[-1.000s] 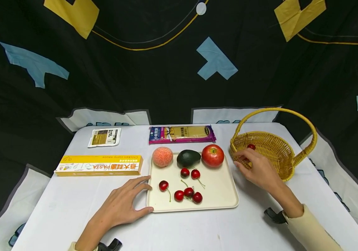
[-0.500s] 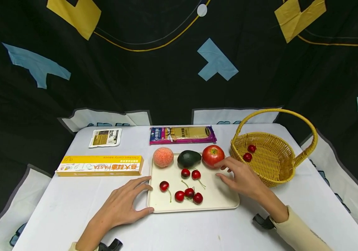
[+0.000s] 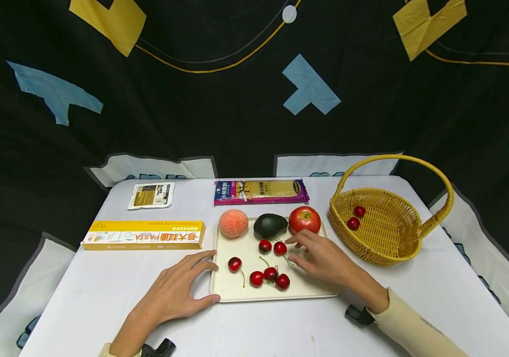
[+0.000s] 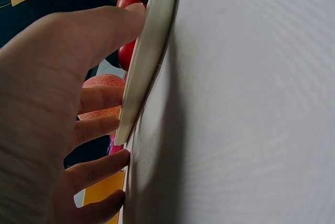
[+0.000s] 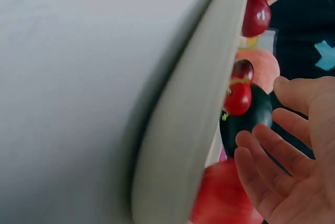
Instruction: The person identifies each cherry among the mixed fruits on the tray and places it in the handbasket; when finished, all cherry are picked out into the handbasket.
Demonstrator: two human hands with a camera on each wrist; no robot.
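A cream tray [image 3: 312, 290] bears a pinkish peach [image 3: 234, 223], a dark avocado [image 3: 270, 226], a red apple [image 3: 305, 219] and several cherries. My left hand [image 3: 171, 287] rests at the tray's left edge, thumb and fingertips touching its rim in the left wrist view. Over the tray's right side, my right hand [image 3: 321, 258] has loosely bent fingers with nothing between them. Its fingertips are close beside a stemmed cherry [image 3: 280, 248], just in front of the apple. Another cherry [image 3: 265, 246] lies to the left of that one.
A yellow wicker basket [image 3: 397, 238] with a tall handle stands right of the tray, two cherries inside. Behind the tray lies a purple pasta packet [image 3: 261, 192]. A yellow pasta box [image 3: 143, 235] and a small sachet [image 3: 151, 195] lie at left.
My right hand has moved left from the basket to above the tray. A second cherry now shows in the basket. My left hand has stayed at the tray's edge.
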